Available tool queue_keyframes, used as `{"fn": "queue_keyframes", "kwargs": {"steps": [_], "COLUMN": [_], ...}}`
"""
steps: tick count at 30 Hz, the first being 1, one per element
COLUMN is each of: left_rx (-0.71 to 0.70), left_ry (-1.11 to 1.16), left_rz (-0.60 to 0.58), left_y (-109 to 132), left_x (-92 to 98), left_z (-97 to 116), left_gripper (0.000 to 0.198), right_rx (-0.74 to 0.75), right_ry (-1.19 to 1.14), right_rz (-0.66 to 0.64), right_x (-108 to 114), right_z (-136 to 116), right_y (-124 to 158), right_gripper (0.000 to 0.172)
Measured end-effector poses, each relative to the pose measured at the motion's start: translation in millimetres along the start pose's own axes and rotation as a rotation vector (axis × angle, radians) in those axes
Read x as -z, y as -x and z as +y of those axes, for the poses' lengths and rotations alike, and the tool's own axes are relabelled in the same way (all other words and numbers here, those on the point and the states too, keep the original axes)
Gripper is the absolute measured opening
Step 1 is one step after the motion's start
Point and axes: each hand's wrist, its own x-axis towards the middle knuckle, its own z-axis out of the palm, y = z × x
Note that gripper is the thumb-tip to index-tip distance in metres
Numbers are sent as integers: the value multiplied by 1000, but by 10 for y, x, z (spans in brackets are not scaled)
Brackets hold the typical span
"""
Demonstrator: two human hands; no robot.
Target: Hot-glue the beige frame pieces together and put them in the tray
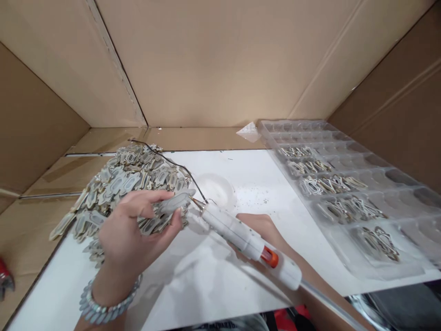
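Note:
Between the thumb and index finger of my left hand [134,225] is a flat grey oval piece [175,202]. A white pen-shaped tool [237,232] with an orange part and a pale tube at its rear lies across my right hand [257,230], which is closed around it and partly hidden beneath. The tool's thin metal tip meets the right end of the grey piece. A large heap of similar grey and tan pieces [120,179] lies behind and beside my left hand.
A clear compartment tray [337,234] at the right holds rows of small metal-edged pieces. A dark wire [172,162] runs over the heap to the tool tip. Cardboard walls [220,59] enclose the white table [193,294]. A clear plastic scrap [249,132] lies at the back.

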Motion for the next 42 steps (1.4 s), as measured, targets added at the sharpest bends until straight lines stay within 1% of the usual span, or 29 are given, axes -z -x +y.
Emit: {"fn": "queue_keyframes", "kwargs": {"steps": [3,8,14,17,21,25,29,33,36,38,40,42], "left_rx": [-11,-27,3,-24,-42,-50,2,-34,17,8,2,20], "left_ry": [-1,-17,-57,-83,-108,-141,-163,-160,-180,-185,-185,-176], "left_rz": [22,24,34,55,52,50,25,70,48,58,62,65], "left_y": [-10,-20,-9,-11,2,29,38,38,45,48,45,38], "left_x": [16,27,26,12,-5,-7,-12,-26,-30,-30,-30,-32], "left_z": [16,29,54,58,59,75,88,79,76,78,82,88], "left_gripper": [53,50,49,51,54,51,46,46,33,29,31,39], "right_rx": [13,-104,-18,-23,-31,-42,-51,-70,-74,-56,-48,-50], "right_ry": [-11,3,46,61,57,36,42,40,30,26,20,18], "right_rz": [-29,-15,-17,-26,-30,-32,-31,-33,-34,-24,-19,-20], "right_x": [3,0,-23,-28,-29,-29,-30,-32,-36,-37,-36,-33], "right_z": [-7,-58,55,106,111,84,73,79,84,83,77,66], "right_y": [-17,-21,-20,-14,-14,-25,-32,-32,-29,-27,-26,-27], "right_gripper": [22,22,25,25,23,23,28,29,27,26,23,22]}}
